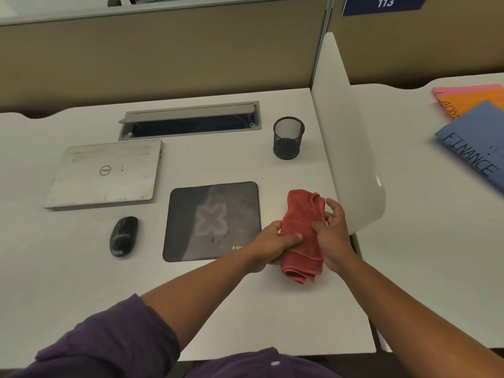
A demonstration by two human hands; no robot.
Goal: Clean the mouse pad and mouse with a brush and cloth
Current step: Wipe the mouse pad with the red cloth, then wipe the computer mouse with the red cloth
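Cloth (301, 236) gripped by both hands beside mouse pad (212, 221)

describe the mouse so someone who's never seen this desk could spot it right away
On the white desk, find the closed silver laptop at left. Just in front of it, left of the dark pad, lies the mouse: the only small, glossy black oval.

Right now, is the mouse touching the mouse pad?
Apart. The head view shows a strip of bare desk between the mouse and the mouse pad.
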